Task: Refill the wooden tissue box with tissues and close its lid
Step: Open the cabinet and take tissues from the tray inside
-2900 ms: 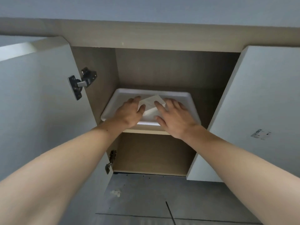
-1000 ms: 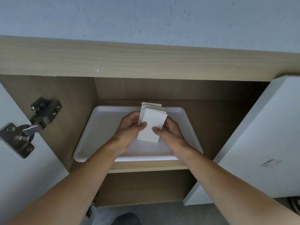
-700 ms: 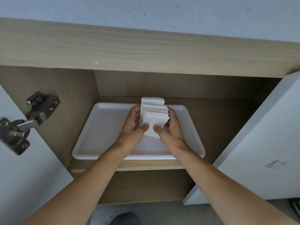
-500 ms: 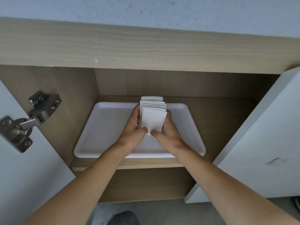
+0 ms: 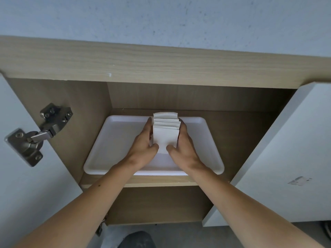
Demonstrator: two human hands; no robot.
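Inside an open cabinet (image 5: 161, 97), a person's left hand (image 5: 143, 145) and right hand (image 5: 184, 147) press in from either side on a stack of white tissues (image 5: 165, 133), fingers closed along its flanks and both thumbs hooked across its near edge, so the pile is grasped between the two palms above a white tray (image 5: 111, 149) that rests on the wooden shelf (image 5: 143, 181). The stack's upper sheets sit fanned and slightly out of line with the lower ones, and whether its underside touches the tray cannot be told from this angle. The wooden tissue box named in the task is nowhere in view, so the tissues appear to have some way to travel. The likeliest trouble is that loose fan at the far end: a sideways squeeze alone seems to give the middle sheets little support, and they could sag, slide or spill into the tray as the pile comes out. A tighter squeeze might buckle or crease the soft paper instead. The open doors, one carrying a metal hinge (image 5: 35, 129), flank the route out, and a drifting elbow or a snagged corner of the stack could scatter the sheets.
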